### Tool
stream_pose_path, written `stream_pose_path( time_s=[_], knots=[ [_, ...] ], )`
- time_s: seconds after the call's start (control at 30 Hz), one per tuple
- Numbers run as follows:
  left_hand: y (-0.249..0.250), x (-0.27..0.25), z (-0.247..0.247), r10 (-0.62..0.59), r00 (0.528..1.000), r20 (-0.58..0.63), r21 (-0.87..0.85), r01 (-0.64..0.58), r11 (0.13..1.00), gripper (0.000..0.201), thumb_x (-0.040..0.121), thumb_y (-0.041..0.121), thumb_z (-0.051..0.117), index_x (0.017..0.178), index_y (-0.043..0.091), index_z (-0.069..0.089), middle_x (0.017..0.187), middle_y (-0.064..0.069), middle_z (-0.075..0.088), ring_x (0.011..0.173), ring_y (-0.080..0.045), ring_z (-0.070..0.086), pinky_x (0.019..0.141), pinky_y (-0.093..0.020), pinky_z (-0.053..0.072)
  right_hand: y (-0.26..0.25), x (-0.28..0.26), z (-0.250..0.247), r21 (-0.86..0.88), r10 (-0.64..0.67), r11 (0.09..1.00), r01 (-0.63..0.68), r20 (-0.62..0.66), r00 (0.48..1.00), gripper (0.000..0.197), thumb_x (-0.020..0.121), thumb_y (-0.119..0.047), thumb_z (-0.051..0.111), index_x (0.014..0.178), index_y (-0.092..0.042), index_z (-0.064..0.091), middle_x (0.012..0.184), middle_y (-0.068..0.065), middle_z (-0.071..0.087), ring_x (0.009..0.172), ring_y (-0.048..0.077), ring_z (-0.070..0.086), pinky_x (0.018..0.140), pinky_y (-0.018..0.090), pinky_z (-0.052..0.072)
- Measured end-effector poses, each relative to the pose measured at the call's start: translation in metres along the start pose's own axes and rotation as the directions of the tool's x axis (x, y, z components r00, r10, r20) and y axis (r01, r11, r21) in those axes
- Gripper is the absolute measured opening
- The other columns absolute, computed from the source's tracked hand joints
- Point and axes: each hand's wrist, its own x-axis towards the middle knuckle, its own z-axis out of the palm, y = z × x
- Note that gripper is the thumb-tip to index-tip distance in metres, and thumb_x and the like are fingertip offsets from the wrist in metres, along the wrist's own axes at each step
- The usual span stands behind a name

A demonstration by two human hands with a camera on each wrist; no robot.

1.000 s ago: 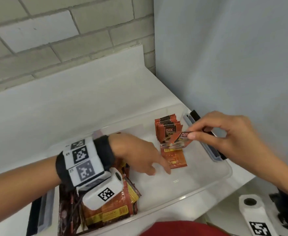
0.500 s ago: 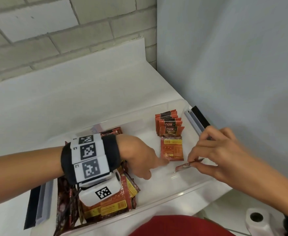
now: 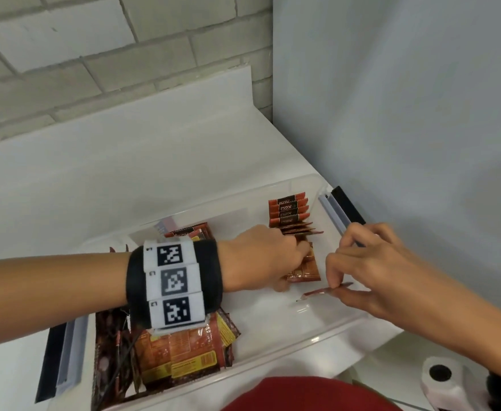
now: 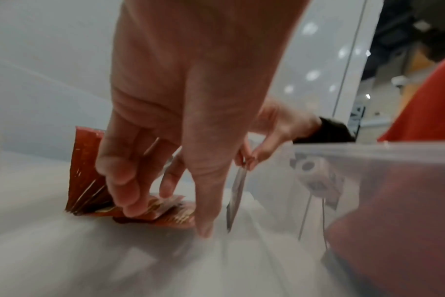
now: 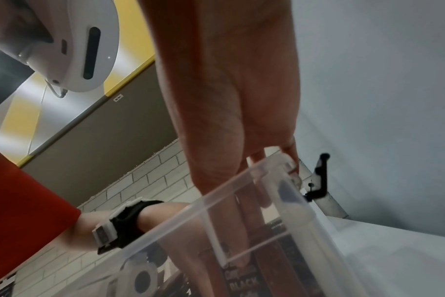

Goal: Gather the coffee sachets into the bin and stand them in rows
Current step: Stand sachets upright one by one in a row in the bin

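Observation:
A clear plastic bin (image 3: 326, 336) holds red-orange coffee sachets. A short row (image 3: 287, 212) stands on edge at its far right, the nearest ones leaning. One sachet (image 3: 308, 268) lies flat in front of the row. My left hand (image 3: 290, 262) reaches over it. In the left wrist view its fingers (image 4: 125, 191) rest on the leaning sachets (image 4: 83, 166) and its thumb touches the bin floor. My right hand (image 3: 336, 284) pinches a single sachet (image 3: 320, 292) on edge, low over the floor; it also shows edge-on (image 4: 238, 186).
A loose pile of sachets (image 3: 178, 354) fills the bin's left end under my left wrist. Grey-and-black latches (image 3: 341, 209) sit at both bin ends. A brick wall stands behind and a grey wall (image 3: 406, 114) close on the right. A white device (image 3: 442, 378) lies at the lower right.
My right hand has carried its sachet from beside the standing row down to the bin floor nearer me. My left hand has slid right onto the leaning and flat sachets.

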Motion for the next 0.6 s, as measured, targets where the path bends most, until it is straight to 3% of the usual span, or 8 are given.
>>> stream_pose_path(
  time_s=[0.1,0.17,0.27,0.33,0.4,0.47,0.53,0.6],
  knots=[
    [0.007,0.000,0.000,0.007,0.999,-0.053,0.085,-0.002,0.996,0.034,0.096,0.039,0.051,0.115,0.011,0.055,0.091,-0.004,0.058,0.082,-0.023,0.061,0.051,-0.024,0.025,-0.001,0.001,0.002,0.009,-0.011,1.000,0.012,-0.024,1.000,0.031,0.061,-0.020,0.088,0.069,-0.027,0.058,0.067,-0.018,0.047,0.082,0.005,0.040,0.082,0.019,0.025],
    [0.010,0.001,-0.002,0.009,0.997,-0.071,0.104,-0.002,0.995,0.025,0.098,0.032,0.048,0.104,0.012,0.062,0.081,-0.002,0.049,0.075,-0.021,0.057,0.045,-0.022,0.016,-0.001,0.001,0.001,0.021,-0.010,1.000,0.011,-0.037,0.999,0.032,0.059,-0.018,0.089,0.068,-0.026,0.059,0.066,-0.017,0.049,0.080,0.005,0.039,0.081,0.018,0.024],
    [0.010,0.003,-0.006,-0.006,0.995,-0.099,0.104,0.017,0.994,0.022,0.099,0.020,0.044,0.102,0.011,0.063,0.089,-0.004,0.060,0.078,-0.023,0.059,0.052,-0.022,0.025,0.000,-0.001,0.003,0.019,-0.017,1.000,0.018,-0.052,0.998,0.033,0.060,-0.017,0.089,0.068,-0.025,0.058,0.065,-0.018,0.047,0.080,0.006,0.040,0.081,0.019,0.027],
    [0.006,0.005,-0.011,-0.053,0.989,-0.140,0.082,0.065,0.994,0.024,0.099,0.018,0.040,0.103,0.009,0.062,0.098,-0.006,0.065,0.089,-0.026,0.063,0.059,-0.027,0.029,0.000,0.000,0.004,0.017,-0.019,1.000,0.020,-0.065,0.998,0.033,0.059,-0.015,0.089,0.067,-0.024,0.058,0.064,-0.017,0.048,0.080,0.007,0.041,0.080,0.022,0.032],
    [-0.002,0.006,-0.017,-0.134,0.973,-0.189,0.049,0.145,0.988,0.026,0.099,0.021,0.040,0.101,0.008,0.062,0.100,-0.009,0.064,0.089,-0.029,0.062,0.061,-0.030,0.030,0.002,0.003,0.003,-0.002,-0.019,1.000,0.019,-0.081,0.997,0.031,0.061,-0.014,0.087,0.067,-0.023,0.058,0.064,-0.015,0.050,0.079,0.009,0.041,0.078,0.023,0.036],
    [-0.011,0.007,-0.022,-0.232,0.948,-0.217,-0.017,0.234,0.972,0.026,0.099,0.023,0.041,0.098,0.007,0.061,0.094,-0.011,0.060,0.080,-0.029,0.055,0.060,-0.033,0.031,0.005,0.008,0.001,-0.043,-0.030,0.999,0.026,-0.095,0.995,0.023,0.069,-0.016,0.077,0.068,-0.022,0.056,0.064,-0.014,0.052,0.079,0.011,0.042,0.075,0.026,0.036],
    [-0.019,0.007,-0.023,-0.309,0.921,-0.237,-0.101,0.293,0.951,0.025,0.100,0.025,0.042,0.092,0.008,0.058,0.076,-0.006,0.045,0.072,-0.024,0.044,0.054,-0.030,0.029,0.010,0.017,-0.003,-0.061,-0.038,0.998,0.031,-0.111,0.993,0.012,0.078,-0.021,0.061,0.069,-0.022,0.052,0.065,-0.012,0.053,0.080,0.014,0.042,0.073,0.028,0.031],
    [-0.025,0.006,-0.021,-0.361,0.899,-0.248,-0.186,0.322,0.929,0.025,0.100,0.027,0.042,0.083,0.011,0.052,0.065,0.000,0.031,0.067,-0.021,0.041,0.048,-0.028,0.023,0.015,0.029,-0.009,-0.083,-0.053,0.996,0.042,-0.137,0.989,0.015,0.083,-0.025,0.047,0.069,-0.021,0.050,0.064,-0.011,0.053,0.080,0.015,0.041,0.070,0.031,0.031]
  ],
)
